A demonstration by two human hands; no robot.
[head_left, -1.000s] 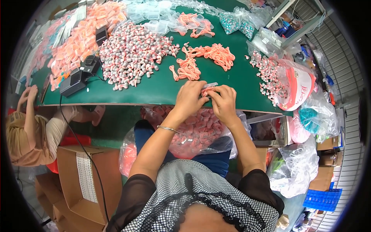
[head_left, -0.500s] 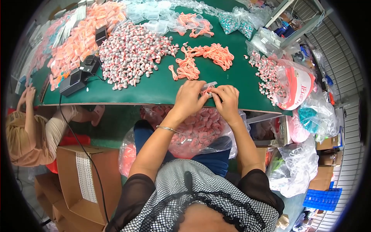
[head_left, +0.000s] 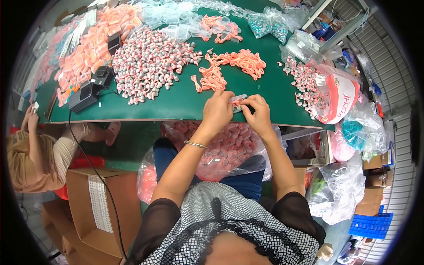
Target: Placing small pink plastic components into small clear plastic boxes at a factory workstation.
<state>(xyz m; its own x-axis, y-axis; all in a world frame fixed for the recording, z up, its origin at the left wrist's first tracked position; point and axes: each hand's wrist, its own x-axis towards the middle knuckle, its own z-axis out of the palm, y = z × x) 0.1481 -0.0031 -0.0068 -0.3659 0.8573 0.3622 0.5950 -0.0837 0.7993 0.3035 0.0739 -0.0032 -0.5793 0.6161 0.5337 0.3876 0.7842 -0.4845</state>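
Observation:
Near the front edge of the green table, my left hand grips a small clear plastic case from its left side. Folded coral cord shows inside the case. My right hand pinches at the case's right side, thumb and forefinger on the cord; its other fingers are curled. The fingers hide part of the case. Just beyond my hands lie looped coral cords, with more cord bundles behind them. To the left spreads a big heap of small grey-and-pink plug-like pieces.
Coral cases and clear cases cover the table's far left and back. A black device trails a cable. At right, a pink-and-white bag spills plug-like pieces. A bag of pink cases sits below the edge. A co-worker sits at left.
My right fingers have shifted slightly up and to the left on the case, and more of the clear lid shows. The co-worker's hands now hold a small white thing.

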